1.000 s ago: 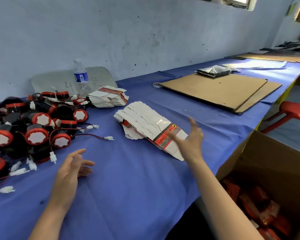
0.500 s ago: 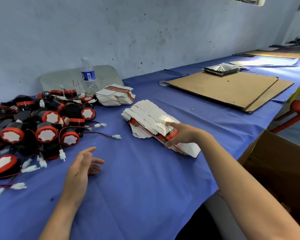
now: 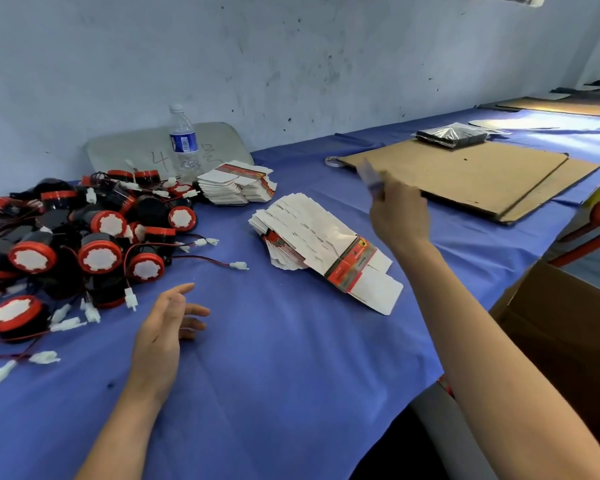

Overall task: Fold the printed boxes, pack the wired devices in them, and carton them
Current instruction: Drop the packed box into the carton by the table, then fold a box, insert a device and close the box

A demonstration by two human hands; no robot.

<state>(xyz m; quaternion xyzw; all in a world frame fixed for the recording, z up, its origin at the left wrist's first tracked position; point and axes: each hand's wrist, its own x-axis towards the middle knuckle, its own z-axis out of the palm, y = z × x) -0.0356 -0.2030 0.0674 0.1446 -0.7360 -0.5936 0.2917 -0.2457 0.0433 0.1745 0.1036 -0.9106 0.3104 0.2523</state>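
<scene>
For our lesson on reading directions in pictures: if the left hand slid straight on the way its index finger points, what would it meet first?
Probably the loose red wire with a white plug, trailing from the wired devices just ahead of the left hand; depth is hard to judge.

A fanned stack of flat white boxes (image 3: 323,244) with red printed bands lies on the blue tabletop (image 3: 291,375), a smaller stack (image 3: 238,183) behind it, a heap of black-and-red wired devices (image 3: 84,237) to the left, and an open brown carton (image 3: 568,327) beside the right edge.
</scene>
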